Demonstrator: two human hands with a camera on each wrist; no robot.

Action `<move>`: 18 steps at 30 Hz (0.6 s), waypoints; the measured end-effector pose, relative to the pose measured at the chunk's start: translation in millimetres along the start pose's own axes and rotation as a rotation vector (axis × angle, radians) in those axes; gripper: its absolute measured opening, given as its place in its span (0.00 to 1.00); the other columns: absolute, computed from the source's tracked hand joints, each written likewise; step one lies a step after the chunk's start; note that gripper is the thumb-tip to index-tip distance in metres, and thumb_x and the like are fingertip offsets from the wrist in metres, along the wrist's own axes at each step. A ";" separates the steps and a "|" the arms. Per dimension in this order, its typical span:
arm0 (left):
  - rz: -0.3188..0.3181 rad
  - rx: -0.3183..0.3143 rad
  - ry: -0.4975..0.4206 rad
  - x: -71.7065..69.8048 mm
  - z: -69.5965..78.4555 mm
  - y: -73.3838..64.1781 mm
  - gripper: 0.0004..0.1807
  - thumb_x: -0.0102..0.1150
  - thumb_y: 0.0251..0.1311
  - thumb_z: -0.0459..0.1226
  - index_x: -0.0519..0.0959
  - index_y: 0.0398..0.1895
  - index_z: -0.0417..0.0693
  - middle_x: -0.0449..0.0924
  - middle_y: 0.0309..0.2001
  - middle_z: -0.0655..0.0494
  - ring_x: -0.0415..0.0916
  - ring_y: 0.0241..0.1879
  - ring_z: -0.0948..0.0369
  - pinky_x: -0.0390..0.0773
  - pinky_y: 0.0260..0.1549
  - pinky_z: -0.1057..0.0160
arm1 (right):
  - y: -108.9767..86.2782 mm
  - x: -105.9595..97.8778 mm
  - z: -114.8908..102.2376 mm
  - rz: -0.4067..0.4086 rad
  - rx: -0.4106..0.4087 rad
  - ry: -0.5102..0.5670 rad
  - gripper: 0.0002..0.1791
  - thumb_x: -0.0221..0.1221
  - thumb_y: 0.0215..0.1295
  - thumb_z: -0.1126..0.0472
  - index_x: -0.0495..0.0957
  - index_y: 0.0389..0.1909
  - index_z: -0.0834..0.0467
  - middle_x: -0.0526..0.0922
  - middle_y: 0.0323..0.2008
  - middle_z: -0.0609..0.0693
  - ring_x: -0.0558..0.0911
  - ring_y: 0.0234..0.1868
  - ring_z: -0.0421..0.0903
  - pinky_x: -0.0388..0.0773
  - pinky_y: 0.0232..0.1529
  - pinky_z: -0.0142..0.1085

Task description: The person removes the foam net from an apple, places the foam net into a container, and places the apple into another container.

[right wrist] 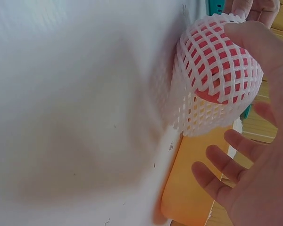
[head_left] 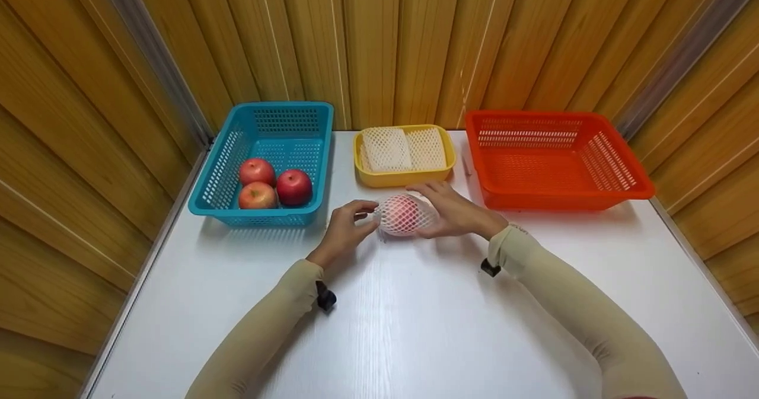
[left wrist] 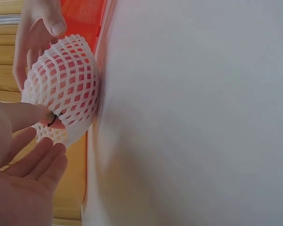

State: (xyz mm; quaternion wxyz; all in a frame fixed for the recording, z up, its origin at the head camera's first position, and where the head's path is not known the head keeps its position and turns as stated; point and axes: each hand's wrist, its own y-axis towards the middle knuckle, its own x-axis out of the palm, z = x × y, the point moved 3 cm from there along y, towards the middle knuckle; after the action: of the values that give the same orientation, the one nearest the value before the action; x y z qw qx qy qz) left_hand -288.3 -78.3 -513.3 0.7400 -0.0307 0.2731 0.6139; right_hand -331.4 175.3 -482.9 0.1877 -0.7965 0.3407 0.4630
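Note:
A red apple (head_left: pixel 405 211) sits on the table inside a white foam fruit net (right wrist: pixel 212 59), its stem end showing through the net's opening in the left wrist view. My left hand (head_left: pixel 348 228) holds the rim of that opening between thumb (left wrist: pixel 40 114) and forefinger, with the other fingers loosely bent below. On the other side my right hand (head_left: pixel 453 211) touches the net with its thumb (right wrist: pixel 252 37), while its fingers (right wrist: pixel 226 162) spread apart beyond it. The net's loose end flares out towards the right palm.
A blue basket (head_left: pixel 201 203) at the left holds three apples (head_left: pixel 258 195). Behind the hands stands a yellow container (head_left: pixel 403 178) with folded foam nets (head_left: pixel 388 150). At the right is an orange basket (head_left: pixel 563 200). Wood-patterned panels (head_left: pixel 391 49) border the white table (head_left: pixel 379 328).

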 end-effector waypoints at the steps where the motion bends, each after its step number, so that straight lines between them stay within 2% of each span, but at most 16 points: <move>1: 0.004 0.007 -0.006 0.2 -0.1 0.2 0.18 0.68 0.62 0.29 0.82 0.55 0.32 0.84 0.54 0.39 0.80 0.56 0.42 0.79 0.58 0.47 | -1.1 -0.1 0.5 0.003 -0.001 0.004 0.52 0.74 0.54 0.41 0.59 0.77 0.48 0.64 0.71 0.52 0.61 0.71 0.53 0.64 0.71 0.59; 10: 0.020 0.028 -0.010 0.6 1.6 2.1 0.17 0.69 0.61 0.28 0.83 0.54 0.33 0.85 0.51 0.41 0.82 0.54 0.46 0.80 0.57 0.48 | -11.8 -0.1 7.7 0.022 0.007 -0.003 0.54 0.75 0.54 0.42 0.59 0.78 0.47 0.63 0.73 0.51 0.60 0.72 0.54 0.62 0.72 0.59; 18: 0.043 0.048 -0.040 2.2 5.0 3.4 0.15 0.68 0.61 0.25 0.84 0.51 0.33 0.86 0.49 0.41 0.84 0.51 0.47 0.83 0.53 0.53 | -21.8 0.2 12.5 0.039 0.020 -0.001 0.54 0.76 0.54 0.43 0.58 0.78 0.48 0.63 0.73 0.53 0.66 0.67 0.56 0.67 0.69 0.57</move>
State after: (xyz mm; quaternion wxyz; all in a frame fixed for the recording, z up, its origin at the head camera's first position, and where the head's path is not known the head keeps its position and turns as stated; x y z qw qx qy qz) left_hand -289.5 -73.6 -509.1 0.7324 0.0053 0.2735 0.6235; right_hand -323.3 198.1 -489.6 0.1870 -0.7876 0.3607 0.4633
